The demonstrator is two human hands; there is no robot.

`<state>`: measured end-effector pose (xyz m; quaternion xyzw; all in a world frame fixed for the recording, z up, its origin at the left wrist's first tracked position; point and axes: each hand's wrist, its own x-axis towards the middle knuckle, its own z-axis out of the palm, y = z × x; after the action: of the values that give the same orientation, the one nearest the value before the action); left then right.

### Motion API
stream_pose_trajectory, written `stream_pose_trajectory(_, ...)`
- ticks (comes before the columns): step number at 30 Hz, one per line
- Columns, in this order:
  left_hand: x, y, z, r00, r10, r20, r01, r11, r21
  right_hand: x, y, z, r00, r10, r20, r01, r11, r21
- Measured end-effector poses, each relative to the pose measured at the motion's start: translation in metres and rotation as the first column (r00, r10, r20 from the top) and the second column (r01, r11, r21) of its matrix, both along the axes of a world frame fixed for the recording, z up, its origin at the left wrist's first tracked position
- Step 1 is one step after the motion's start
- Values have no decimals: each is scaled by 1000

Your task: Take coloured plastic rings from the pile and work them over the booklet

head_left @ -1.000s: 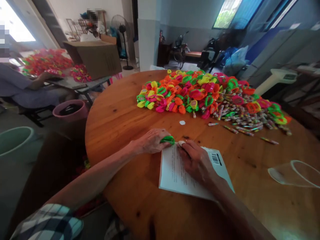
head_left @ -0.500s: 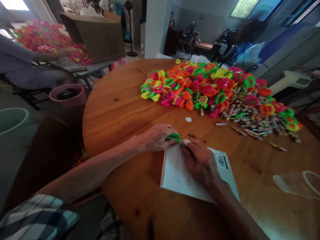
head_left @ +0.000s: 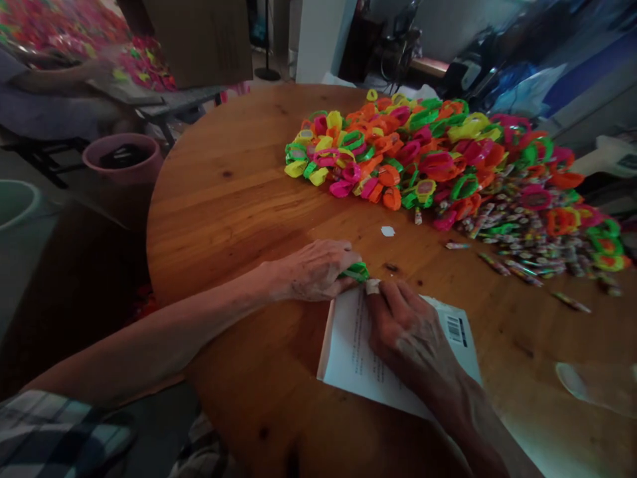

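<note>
My left hand (head_left: 321, 271) is closed round a green plastic toy watch (head_left: 356, 271), whose band sticks out past the fingertips. Close against it, my right hand (head_left: 402, 318) has its fingers pressed together at the watch's right end. A pale wrap covers one fingertip of that hand, and whatever the fingers pinch is hidden. Under the right hand lies a white book (head_left: 348, 352) with printed text and a barcode. Beyond the hands, a small white paper piece (head_left: 387, 231) rests on the wooden table (head_left: 223, 219).
A heap of bright toy watches (head_left: 388, 146) covers the far side, with many small wrapped sticks (head_left: 517, 232) at its right. A clear plastic cup (head_left: 592, 385) lies at right. On the left are a pink bucket (head_left: 122, 159), a cardboard box (head_left: 204, 46) and a seated person (head_left: 44, 99).
The view has tipped down, so the table and heap appear higher and nearer. Both hands stay together at the green toy watch, with the right fingers slightly more curled.
</note>
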<state>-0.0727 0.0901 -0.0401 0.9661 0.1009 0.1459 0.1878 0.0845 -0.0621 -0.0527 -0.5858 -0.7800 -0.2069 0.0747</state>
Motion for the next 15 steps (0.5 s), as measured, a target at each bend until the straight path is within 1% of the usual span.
stream_pose_trajectory(6, -1, 3, -2, 1000, -8, 24, 8, 1000, -20, -1, 2, 0, 1000, 20, 12, -20, 1000, -2)
stream_pose_trajectory(10, -1, 2, -3, 1000, 8, 2, -8, 1000, -24, -4, 4, -5, 1000, -7, -29, 7, 1000, 1)
stream_pose_trajectory(13, 0, 0, -3, 999, -4, 32, 5, 1000, -16, -3, 4, -8, 995, -28, -101, 35, 997, 68)
stream_pose_trajectory(15, -3, 3, 1, 999, 22, 27, -22, 1000, 10, 1, 1, -6, 987, -38, -157, 58, 991, 125)
